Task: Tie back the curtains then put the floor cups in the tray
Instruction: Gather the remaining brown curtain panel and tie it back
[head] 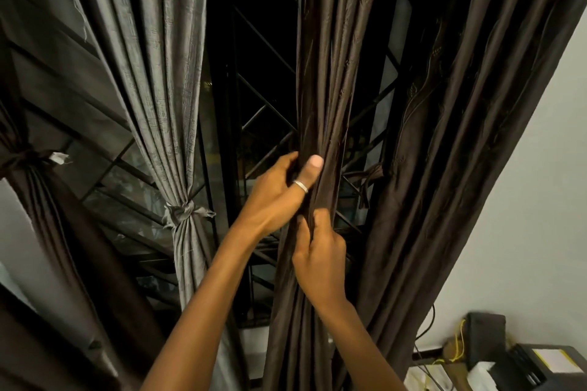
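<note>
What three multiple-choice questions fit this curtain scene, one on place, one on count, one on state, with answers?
1. Where does the grey curtain hang, relative to the brown curtain being held? A left; B right; C behind.
2. How many hands grip the brown curtain? A none; B one; C two.
3. The grey curtain is: A tied; B loose; C taken down.
Answers: 1 A, it hangs to the left. 2 C, the left hand and right hand both clutch its folds. 3 A, a knot cinches its middle.
</note>
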A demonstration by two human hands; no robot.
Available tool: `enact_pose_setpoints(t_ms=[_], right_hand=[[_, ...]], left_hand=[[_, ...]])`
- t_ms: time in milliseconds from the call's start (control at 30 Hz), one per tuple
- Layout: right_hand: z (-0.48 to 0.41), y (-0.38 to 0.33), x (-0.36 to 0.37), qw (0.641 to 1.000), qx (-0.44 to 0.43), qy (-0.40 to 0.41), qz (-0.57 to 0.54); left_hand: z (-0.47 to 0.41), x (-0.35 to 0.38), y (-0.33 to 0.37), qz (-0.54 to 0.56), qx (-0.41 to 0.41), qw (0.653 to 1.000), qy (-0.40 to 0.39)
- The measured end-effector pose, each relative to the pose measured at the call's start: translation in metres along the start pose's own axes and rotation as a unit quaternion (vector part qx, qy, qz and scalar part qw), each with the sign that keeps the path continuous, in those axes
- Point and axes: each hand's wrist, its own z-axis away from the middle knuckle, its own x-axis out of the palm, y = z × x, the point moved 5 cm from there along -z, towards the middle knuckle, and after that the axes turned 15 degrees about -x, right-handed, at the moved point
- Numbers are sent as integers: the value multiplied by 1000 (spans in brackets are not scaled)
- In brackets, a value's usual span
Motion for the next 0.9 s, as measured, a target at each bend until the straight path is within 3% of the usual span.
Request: enact_pose_setpoints(t_ms=[100,333,500,567,733,800,900], right_hand=[[0,-4,8,999,1,-23,31],[-5,-2,18,998,-1,-62,34],[-12,11,13,986,-26,-128,-104],[-19,26,-3,987,-2,-85,-133],[-68,75,-52,975,124,153,-106],[-106,87,-59,969,145,164,-115],[-159,95,-54,968,164,82,-169]], left_hand=[[4,13,11,-33,25,999,-15],[-13,13,-11,-56,17,990,129],[-23,-1,-22,-31,0,994,102],[-23,-12,-25,-6,-13,995,94],[-19,-32,-32,109,-54,991,51],[-18,-35,-35,169,-86,980,52],[-16,-34,-41,225,-128,965,45]])
